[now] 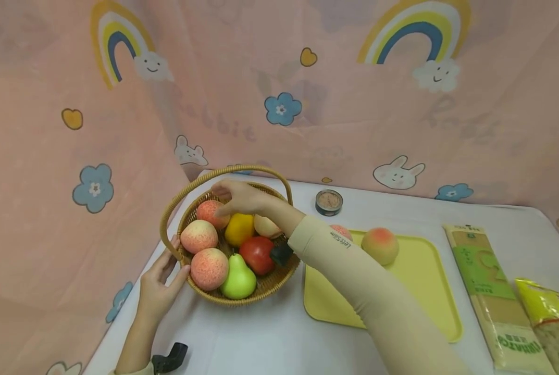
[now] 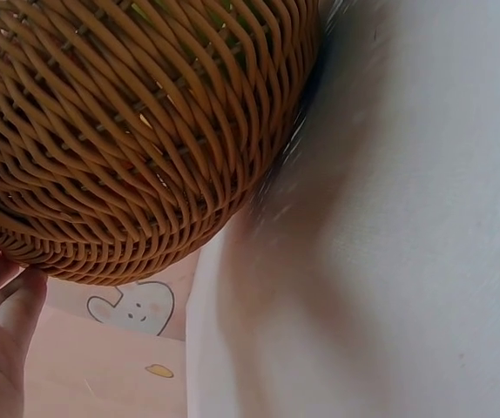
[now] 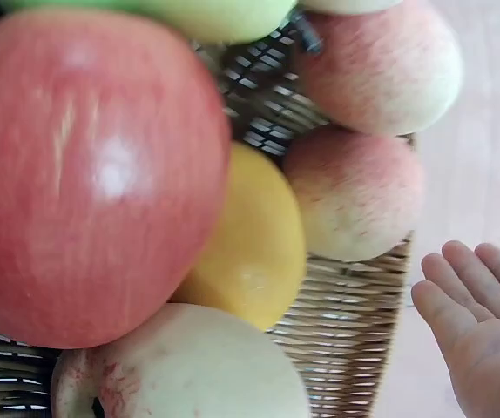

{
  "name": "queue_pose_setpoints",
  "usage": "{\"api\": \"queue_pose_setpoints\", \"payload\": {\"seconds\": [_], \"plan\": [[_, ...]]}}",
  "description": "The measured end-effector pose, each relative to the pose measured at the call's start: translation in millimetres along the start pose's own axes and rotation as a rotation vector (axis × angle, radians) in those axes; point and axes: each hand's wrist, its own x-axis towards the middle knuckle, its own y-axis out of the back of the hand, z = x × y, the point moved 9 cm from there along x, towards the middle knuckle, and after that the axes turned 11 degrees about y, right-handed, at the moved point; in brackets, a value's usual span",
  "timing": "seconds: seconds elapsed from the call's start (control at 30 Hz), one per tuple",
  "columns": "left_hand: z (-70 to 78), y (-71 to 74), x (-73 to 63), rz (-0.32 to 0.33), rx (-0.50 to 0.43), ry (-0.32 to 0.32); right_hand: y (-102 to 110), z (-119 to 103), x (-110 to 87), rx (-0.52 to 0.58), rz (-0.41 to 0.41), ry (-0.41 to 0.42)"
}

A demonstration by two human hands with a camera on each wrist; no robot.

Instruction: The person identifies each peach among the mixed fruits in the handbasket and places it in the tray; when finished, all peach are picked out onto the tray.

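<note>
A wicker basket with an arched handle stands at the left of the table, full of fruit. My left hand pinches its left rim near the handle's foot, fingers and thumb at the woven edge. Over the far side of the basket reaches my right hand, its fingers extended and nothing in them, as the right wrist view also shows. Beneath it sits a peach. Two more peaches, a green pear, a red apple, a yellow fruit and a pale fruit share the basket.
A yellow tray right of the basket bears a peach and another peach partly behind my right sleeve. Behind it stands a small round tin. Packaged noodles and a yellow-topped bag lie at the right.
</note>
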Motion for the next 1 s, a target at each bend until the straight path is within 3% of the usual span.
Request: {"api": "queue_pose_setpoints", "payload": {"seconds": [0.3, 0.7, 1.0], "plan": [[2.7, 2.9, -0.5, -0.012, 0.007, -0.021, -12, 16, 22.5, -0.070, -0.079, 0.007], [-1.5, -2.6, -0.8, -0.008, -0.022, 0.008, -24, 31, 29.8, -0.314, -0.188, -0.045], [1.3, -1.3, -0.8, -0.018, -0.003, -0.020, -27, 31, 34.6, -0.410, -0.156, -0.048]]}}
